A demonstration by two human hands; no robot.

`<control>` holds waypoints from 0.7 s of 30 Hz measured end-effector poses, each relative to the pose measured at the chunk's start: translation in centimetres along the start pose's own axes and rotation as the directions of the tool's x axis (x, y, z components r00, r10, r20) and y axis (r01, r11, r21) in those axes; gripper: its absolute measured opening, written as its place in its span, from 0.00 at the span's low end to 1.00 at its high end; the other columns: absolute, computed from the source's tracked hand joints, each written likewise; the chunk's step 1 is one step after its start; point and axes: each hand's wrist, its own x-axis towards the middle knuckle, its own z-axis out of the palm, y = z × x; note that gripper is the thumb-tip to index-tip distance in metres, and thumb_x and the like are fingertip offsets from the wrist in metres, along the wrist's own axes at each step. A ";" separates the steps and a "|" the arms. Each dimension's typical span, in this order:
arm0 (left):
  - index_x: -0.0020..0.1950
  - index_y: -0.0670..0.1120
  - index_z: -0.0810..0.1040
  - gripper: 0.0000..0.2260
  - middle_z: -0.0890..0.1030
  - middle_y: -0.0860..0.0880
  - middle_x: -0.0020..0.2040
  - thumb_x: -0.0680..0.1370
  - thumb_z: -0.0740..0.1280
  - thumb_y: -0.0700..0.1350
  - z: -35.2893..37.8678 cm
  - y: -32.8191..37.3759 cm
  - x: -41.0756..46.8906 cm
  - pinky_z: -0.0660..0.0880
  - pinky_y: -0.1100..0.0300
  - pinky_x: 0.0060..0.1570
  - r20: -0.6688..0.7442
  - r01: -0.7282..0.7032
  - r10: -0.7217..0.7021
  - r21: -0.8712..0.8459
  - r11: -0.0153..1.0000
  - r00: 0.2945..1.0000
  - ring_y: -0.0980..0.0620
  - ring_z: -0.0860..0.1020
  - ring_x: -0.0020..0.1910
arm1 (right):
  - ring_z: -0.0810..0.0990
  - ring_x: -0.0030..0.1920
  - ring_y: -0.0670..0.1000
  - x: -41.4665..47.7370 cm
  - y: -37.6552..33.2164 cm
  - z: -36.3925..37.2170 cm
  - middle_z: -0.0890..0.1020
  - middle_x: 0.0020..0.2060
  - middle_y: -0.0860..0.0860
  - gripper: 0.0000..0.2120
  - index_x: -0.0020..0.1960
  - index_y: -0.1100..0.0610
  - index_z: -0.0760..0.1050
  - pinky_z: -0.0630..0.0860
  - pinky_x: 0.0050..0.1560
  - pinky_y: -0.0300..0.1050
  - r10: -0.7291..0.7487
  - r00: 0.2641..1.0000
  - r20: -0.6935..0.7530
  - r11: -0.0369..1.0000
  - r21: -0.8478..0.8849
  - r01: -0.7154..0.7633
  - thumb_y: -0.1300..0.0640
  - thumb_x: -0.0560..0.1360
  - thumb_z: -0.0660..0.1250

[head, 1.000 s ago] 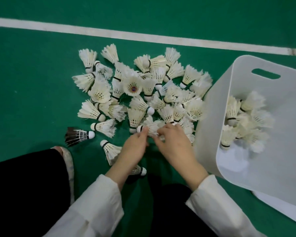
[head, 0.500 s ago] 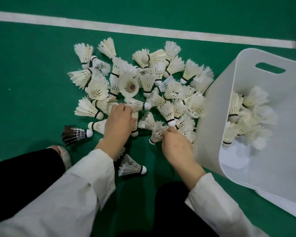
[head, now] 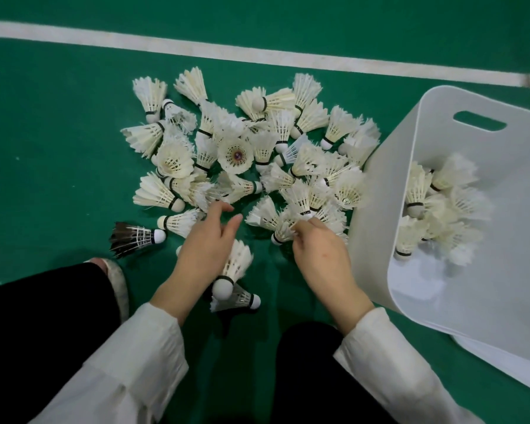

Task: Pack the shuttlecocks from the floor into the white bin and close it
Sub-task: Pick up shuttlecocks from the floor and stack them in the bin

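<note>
Several white shuttlecocks point(head: 236, 154) lie heaped on the green floor. The white bin point(head: 377, 194) is tipped toward the heap at the right, with several shuttlecocks point(head: 435, 209) inside. My left hand point(head: 205, 252) holds a shuttlecock point(head: 237, 261) against its palm, cork toward me, while the forefinger and thumb stretch toward the heap's near edge. My right hand point(head: 318, 258) pinches the feathers of a shuttlecock point(head: 283, 229) at the near right of the heap, close to the bin wall.
A black-feathered shuttlecock point(head: 135, 238) lies apart at the left and a grey one point(head: 239, 299) just below my left hand. My shoe point(head: 117, 280) and dark trouser legs fill the near foreground. A white court line point(head: 257, 56) crosses behind the heap. A flat white panel point(head: 502, 371) lies under the bin.
My left hand drew back from the heap toward me with a shuttlecock now in its palm. My right hand stayed at the near right edge, still pinching feathers.
</note>
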 end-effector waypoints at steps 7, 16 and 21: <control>0.69 0.52 0.64 0.21 0.81 0.44 0.48 0.78 0.61 0.54 4.5 0.6 2.6 0.69 0.57 0.35 0.191 0.164 -0.162 0.005 0.986 0.968 0.42 0.79 0.41 | 0.76 0.47 0.58 -0.2 -0.5 -0.4 0.76 0.45 0.55 0.09 0.48 0.61 0.76 0.69 0.39 0.46 -0.061 0.994 -0.089 0.997 0.044 0.065 0.58 0.77 0.59; 0.47 0.49 0.77 0.08 0.80 0.51 0.48 0.77 0.62 0.52 2.0 2.6 2.0 0.75 0.53 0.43 -0.044 0.009 -0.005 0.097 0.995 0.999 0.49 0.77 0.45 | 0.75 0.52 0.55 -0.1 -0.8 -3.2 0.78 0.48 0.53 0.11 0.52 0.59 0.77 0.72 0.48 0.48 -0.088 0.982 -0.169 0.991 0.082 0.103 0.55 0.78 0.59; 0.52 0.50 0.79 0.09 0.78 0.48 0.52 0.77 0.63 0.52 -1.4 6.6 0.4 0.73 0.54 0.46 -0.101 -0.118 0.130 0.116 0.986 0.986 0.49 0.76 0.51 | 0.75 0.51 0.54 -1.1 -0.9 -6.9 0.78 0.47 0.54 0.10 0.52 0.60 0.78 0.66 0.48 0.42 -0.059 0.968 -0.242 0.973 0.203 0.111 0.57 0.78 0.59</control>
